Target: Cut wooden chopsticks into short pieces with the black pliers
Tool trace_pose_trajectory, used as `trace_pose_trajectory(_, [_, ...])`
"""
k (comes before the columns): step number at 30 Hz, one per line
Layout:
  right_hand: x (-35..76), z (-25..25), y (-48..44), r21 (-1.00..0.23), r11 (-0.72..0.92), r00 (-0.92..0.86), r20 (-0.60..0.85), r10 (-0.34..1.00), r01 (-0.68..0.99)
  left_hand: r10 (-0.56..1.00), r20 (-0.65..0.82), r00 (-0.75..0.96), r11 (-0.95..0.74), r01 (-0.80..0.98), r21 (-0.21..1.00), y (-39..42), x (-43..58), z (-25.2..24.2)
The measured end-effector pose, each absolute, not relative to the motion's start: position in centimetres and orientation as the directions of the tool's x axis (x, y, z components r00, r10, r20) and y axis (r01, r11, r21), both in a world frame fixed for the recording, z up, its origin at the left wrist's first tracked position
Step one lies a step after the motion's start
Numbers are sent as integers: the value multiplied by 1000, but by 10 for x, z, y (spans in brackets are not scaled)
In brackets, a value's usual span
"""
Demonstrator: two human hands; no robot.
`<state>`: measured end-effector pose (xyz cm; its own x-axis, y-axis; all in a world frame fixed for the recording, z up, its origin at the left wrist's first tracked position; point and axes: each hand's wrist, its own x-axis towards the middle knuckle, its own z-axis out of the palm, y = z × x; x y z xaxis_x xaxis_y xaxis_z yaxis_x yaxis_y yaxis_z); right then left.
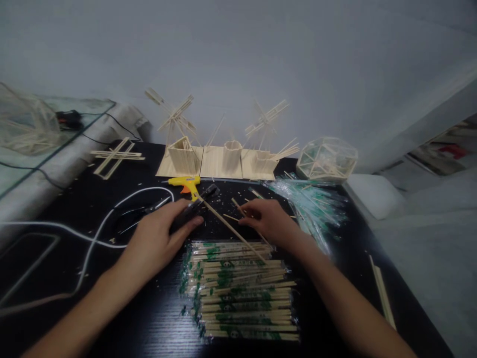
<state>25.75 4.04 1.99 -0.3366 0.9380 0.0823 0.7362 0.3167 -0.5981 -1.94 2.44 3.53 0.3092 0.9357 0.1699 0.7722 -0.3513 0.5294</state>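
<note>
Left hand [160,233] is closed around the grips of a dark cutter [201,201], whose head meets the upper end of a long bamboo stick [234,231]. The stick slants down across the wrapped chopstick bundle [242,298], which seems to prop it. Right hand [268,221], fingers narrow, pinches short stick pieces [236,205]. A glue gun [186,184] lies just behind on the black surface [112,308], probably kept within reach.

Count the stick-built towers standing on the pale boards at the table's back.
3, side by side on the pale boards: left tower, middle tower, right tower. Others might hide behind them.
</note>
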Motion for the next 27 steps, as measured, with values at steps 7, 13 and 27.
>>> trace_pose_trajectory(7, [234, -10, 34, -547, 297, -397, -71, 915, 783, 932, 29, 362, -281, 667, 690, 15, -13, 17])
trace_pose_trajectory(13, [234, -8, 34, -598, 296, -401, -47, 915, 745, 909, 8, 418, -295, 627, 722, 11, -16, 15])
trace_pose_trajectory(27, [200, 14, 1, -993, -84, -149, -97, 984, 87, 932, 43, 360, -316, 748, 584, 14, -19, -5])
